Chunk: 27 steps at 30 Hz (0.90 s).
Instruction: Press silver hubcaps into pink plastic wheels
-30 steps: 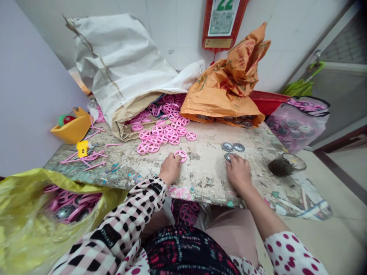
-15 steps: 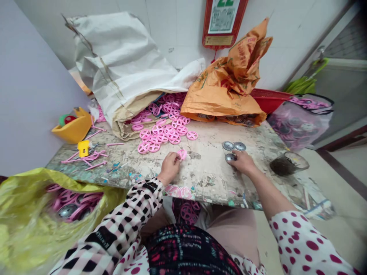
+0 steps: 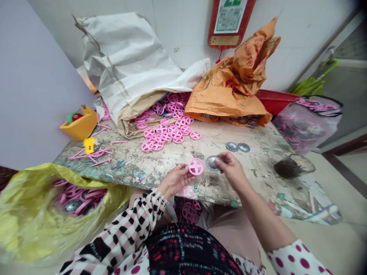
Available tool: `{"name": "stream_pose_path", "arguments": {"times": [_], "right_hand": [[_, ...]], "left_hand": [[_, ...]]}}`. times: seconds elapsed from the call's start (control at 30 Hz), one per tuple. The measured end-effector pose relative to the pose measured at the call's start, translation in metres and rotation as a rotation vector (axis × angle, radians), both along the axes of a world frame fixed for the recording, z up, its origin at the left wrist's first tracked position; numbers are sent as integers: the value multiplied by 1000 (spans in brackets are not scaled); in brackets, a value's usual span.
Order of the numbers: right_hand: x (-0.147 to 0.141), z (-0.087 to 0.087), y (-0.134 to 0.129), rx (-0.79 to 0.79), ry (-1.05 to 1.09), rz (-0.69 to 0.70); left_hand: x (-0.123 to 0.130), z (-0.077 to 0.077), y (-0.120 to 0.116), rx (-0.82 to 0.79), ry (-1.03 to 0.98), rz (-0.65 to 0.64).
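My left hand (image 3: 178, 178) pinches a pink spoked ring (image 3: 195, 167) by its left edge, its open face turned toward me above the table's front part. Just to the right, my right hand (image 3: 230, 167) grips a grey disc (image 3: 213, 163) by its right edge. A small gap separates ring and disc. Two more grey discs (image 3: 243, 147) lie side by side on the worn table (image 3: 212, 143), beyond my right hand. Many pink rings (image 3: 163, 134) are heaped at the mouth of a white sack (image 3: 132, 61).
An orange sack (image 3: 226, 103) stands at the back, a dark glass (image 3: 289, 166) at the right edge. Pink sticks and a yellow piece (image 3: 89, 146) lie at left. A yellow bag (image 3: 31, 214) of parts hangs front left; a clear bag (image 3: 306, 131) is at right.
My right hand has lifted a grey disc off the table and moved left with it. My left hand has raised the pink ring and shifted right, bringing the two parts close together.
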State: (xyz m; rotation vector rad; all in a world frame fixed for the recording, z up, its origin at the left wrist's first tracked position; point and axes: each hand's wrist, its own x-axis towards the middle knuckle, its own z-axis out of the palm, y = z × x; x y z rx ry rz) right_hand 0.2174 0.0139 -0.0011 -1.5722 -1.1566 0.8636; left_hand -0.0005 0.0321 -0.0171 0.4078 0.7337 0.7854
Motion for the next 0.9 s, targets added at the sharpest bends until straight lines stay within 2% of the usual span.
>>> {"name": "stream_pose_path", "arguments": {"times": [0.07, 0.13, 0.2, 0.3, 0.4, 0.53, 0.67, 0.77, 0.83, 0.9], "right_hand": [[-34, 4, -9, 130, -17, -9], [-57, 4, -18, 232, -190, -33], [-70, 3, -27, 296, -337, -30], [-74, 1, -34, 323, -398, -11], [-69, 3, -36, 244, -331, 13], [-66, 8, -36, 62, -167, 165], [-69, 0, -37, 27, -112, 82], [-69, -11, -42, 15, -52, 91], [-68, -16, -50, -25, -88, 168], [-69, -19, -65, -61, -236, 297]], "left_hand": [[6, 1, -5, 4, -57, -12], [9, 5, -10, 25, -75, -12], [10, 8, -15, 61, -38, -4], [9, 14, -20, 111, 44, 7], [9, 19, -22, 123, 57, 15], [13, 20, -25, 142, 98, 17], [17, 16, -28, 181, 167, 30], [11, 16, -26, 249, 287, -24], [2, 17, -21, 327, 363, -105], [-9, 15, -14, 417, 441, -148]]}}
